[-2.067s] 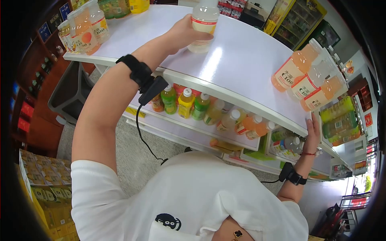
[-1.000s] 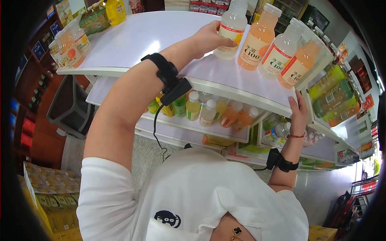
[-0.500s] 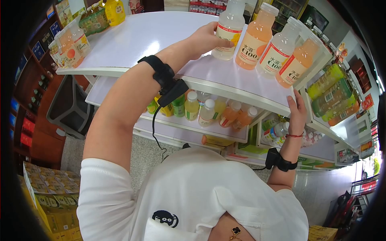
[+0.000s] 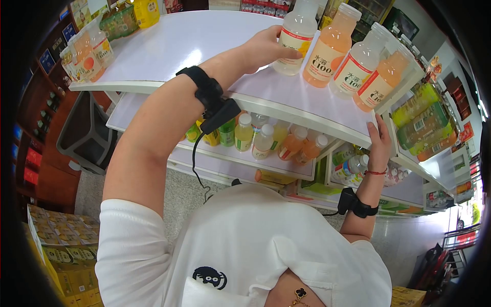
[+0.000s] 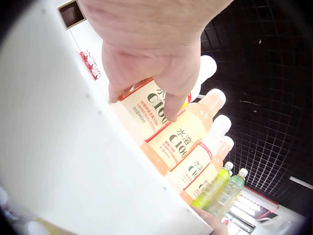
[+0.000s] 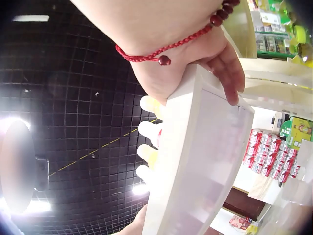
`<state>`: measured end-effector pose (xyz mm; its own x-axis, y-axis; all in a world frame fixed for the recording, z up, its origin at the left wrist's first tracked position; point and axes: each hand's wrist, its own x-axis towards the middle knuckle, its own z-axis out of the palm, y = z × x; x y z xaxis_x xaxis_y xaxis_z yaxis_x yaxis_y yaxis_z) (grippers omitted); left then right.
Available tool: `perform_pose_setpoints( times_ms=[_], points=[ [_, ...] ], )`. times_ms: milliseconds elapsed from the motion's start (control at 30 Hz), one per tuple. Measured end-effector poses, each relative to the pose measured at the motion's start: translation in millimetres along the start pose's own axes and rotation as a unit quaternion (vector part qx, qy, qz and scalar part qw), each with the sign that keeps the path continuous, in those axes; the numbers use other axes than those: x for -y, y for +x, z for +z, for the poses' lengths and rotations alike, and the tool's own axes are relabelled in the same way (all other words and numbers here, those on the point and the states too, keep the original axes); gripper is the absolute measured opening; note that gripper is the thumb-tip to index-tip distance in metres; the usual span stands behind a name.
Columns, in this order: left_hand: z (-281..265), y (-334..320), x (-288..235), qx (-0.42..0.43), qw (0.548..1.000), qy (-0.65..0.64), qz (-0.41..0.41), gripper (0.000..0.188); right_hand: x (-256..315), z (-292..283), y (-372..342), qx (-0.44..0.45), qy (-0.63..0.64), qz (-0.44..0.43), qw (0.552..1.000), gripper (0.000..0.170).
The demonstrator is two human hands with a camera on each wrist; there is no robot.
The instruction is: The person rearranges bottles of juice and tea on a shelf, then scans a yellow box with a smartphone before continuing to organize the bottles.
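My left hand (image 4: 263, 51) grips a clear bottle (image 4: 294, 43) with a red-edged label, thumb across its front, at the left end of a row on the white counter. Beside it stand an orange bottle (image 4: 327, 51), a clear one (image 4: 358, 64) and another orange one (image 4: 386, 79). In the left wrist view, fingers and thumb of the left hand (image 5: 149, 63) clasp the labelled bottle (image 5: 146, 110), close against the orange one. My right hand (image 4: 379, 143) holds the counter's near right corner; in the right wrist view the right hand (image 6: 210, 61) has its fingers bent over the board (image 6: 210, 132).
More bottles (image 4: 87, 56) stand at the counter's far left. Drinks fill the shelf (image 4: 243, 133) below the counter. Green and orange bottles (image 4: 424, 123) stand on a rack at right. A dark chair (image 4: 84, 133) and yellow cartons (image 4: 64, 240) are at left.
My left hand has brought the clear bottle rightward along the counter to the other three, which looked well apart from it at first. My right hand has stayed at the corner. The head view has shifted.
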<state>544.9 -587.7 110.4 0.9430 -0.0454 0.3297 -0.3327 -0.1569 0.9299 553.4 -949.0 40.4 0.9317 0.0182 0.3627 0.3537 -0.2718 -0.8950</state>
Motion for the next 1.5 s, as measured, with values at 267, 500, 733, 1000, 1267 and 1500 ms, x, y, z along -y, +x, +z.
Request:
perform_pose_setpoints(
  times_ms=[267, 500, 733, 1000, 1267, 1500],
  points=[
    [-0.2, -1.1, -2.7, 0.003, 1.000, -0.004, -0.022, 0.064, 2.7, 1.9, -2.0, -0.017, -0.002, -0.007, 1.000, 0.056],
    [1.8, -4.2, -3.5, -0.018, 1.000, 0.010, -0.021, 0.066, -0.6, 1.4, -0.9, -0.019, -0.012, -0.017, 1.000, 0.055],
    [-3.3, -8.6, 5.8, -0.021, 0.999, 0.030, -0.012, 0.070, -13.3, -3.4, 4.6, -0.002, 0.018, -0.025, 1.000, 0.048],
    [-45.5, -63.8, 1.4, -0.102, 0.939, 0.317, 0.087, 0.079, -9.5, -7.3, 4.1, -0.047, -0.062, -0.028, 0.997, 0.048],
    [-180.1, -231.4, -9.0, -0.291, 0.936, 0.131, 0.151, 0.048, 31.9, 52.7, -65.6, -0.283, -0.219, -0.211, 0.910, 0.032],
    [-352.6, -435.9, 92.2, -0.503, 0.858, 0.107, -0.012, 0.035, 86.5, 209.9, -163.6, 0.063, -0.246, -0.397, 0.882, 0.016]
  ],
)
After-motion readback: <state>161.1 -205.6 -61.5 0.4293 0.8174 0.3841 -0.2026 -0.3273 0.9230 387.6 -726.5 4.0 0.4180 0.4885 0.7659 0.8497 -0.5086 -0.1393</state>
